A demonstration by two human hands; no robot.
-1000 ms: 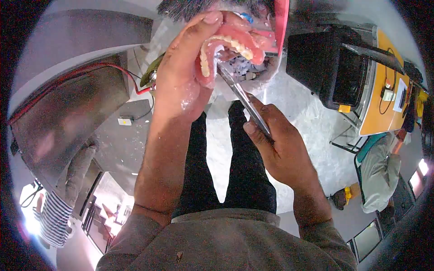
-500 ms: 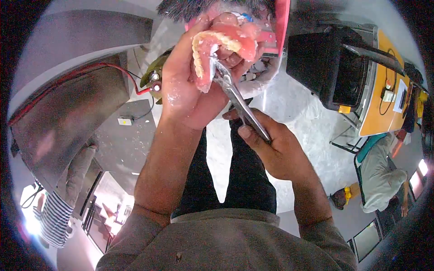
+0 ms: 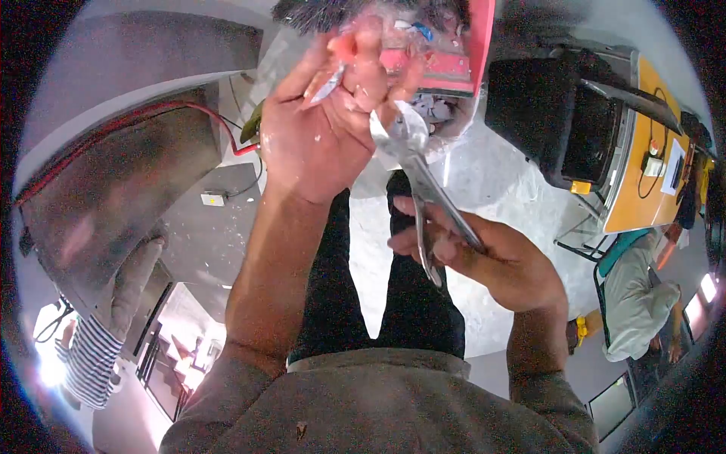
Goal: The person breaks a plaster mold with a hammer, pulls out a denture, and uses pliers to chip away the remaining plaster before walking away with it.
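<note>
My left hand (image 3: 321, 140), dusted with white bits, is raised at the upper middle with its fingers curled around a pink denture. Only a pink part of the denture (image 3: 342, 50) shows between the blurred fingers; its teeth are turned out of sight. A pale, pointed piece (image 3: 328, 84) lies against the palm. My right hand (image 3: 491, 253) grips metal nippers (image 3: 412, 151) by their handles. Both the jaws and the handles of the nippers are spread apart. The jaws are just beside the left hand's fingers, with no piece visible between them.
A pink dustpan (image 3: 446, 64) and a dark-bristled brush (image 3: 302, 15) lie beyond my hands, above a container of white fragments (image 3: 439, 110). At right are a black chair (image 3: 522, 113), an orange-topped table (image 3: 631, 181) and a seated person (image 3: 639, 318). A striped sleeve (image 3: 94, 363) shows at left.
The nippers have come away from the denture and their jaws and handles have spread. My left hand has turned the denture, hiding its tooth row. My right hand has shifted right and slightly down.
</note>
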